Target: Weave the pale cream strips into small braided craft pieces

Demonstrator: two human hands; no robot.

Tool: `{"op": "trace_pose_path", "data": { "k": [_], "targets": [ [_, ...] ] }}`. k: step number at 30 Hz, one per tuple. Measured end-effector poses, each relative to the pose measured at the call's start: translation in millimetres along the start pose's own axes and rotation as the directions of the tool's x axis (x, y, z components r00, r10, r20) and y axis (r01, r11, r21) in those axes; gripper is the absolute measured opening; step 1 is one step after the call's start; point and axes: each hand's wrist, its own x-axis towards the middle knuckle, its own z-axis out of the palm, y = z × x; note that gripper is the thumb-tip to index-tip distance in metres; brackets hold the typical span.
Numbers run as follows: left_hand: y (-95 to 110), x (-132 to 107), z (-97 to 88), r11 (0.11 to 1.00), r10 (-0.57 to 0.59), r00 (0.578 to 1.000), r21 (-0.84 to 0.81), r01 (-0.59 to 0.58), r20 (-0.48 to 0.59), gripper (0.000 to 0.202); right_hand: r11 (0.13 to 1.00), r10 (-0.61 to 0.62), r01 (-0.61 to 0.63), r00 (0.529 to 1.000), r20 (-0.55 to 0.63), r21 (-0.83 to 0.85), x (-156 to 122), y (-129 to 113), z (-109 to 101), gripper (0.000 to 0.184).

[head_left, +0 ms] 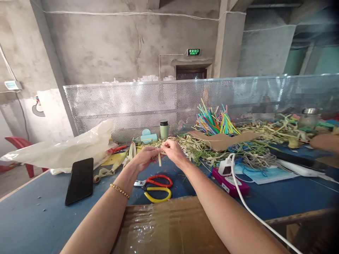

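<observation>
Both hands meet over the blue table, close to a heap of pale and green strips (196, 151). A short cream-coloured strip (159, 160) hangs down between them. My left hand (146, 157), with a beaded gold bracelet at its wrist, has its fingers closed on the strip. My right hand (171, 150) is also closed and pinches at the strip's upper end; its fingertips are partly hidden. Below the hands lie scissors (149, 182) with one red and one yellow handle. A cardboard sheet (172, 225) lies under my forearms.
To the left are a black phone (79, 181) and a whitish plastic bag (87, 141). A green tumbler (164, 130) stands behind the hands. Colourful thin sticks (212, 120), a purple box (227, 185) with a white cable, and a blue mask (270, 173) are rightward. A perforated metal screen (137, 102) lines the back.
</observation>
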Motion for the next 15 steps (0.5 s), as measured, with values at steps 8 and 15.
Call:
{"op": "trace_pose_path", "data": {
  "k": [8,15],
  "targets": [
    [3,-2,-9.0,0.999,0.030,0.997,0.024,-0.032,0.076,0.033,0.979,-0.016,0.006,0.999,0.049,0.203,1,-2,-4,0.008],
    [0,1,-7.5,0.995,0.098,0.994,-0.023,-0.097,0.052,0.033,0.933,0.033,-0.090,0.985,0.167,0.348,-3,-9,-6,0.019]
  ]
}}
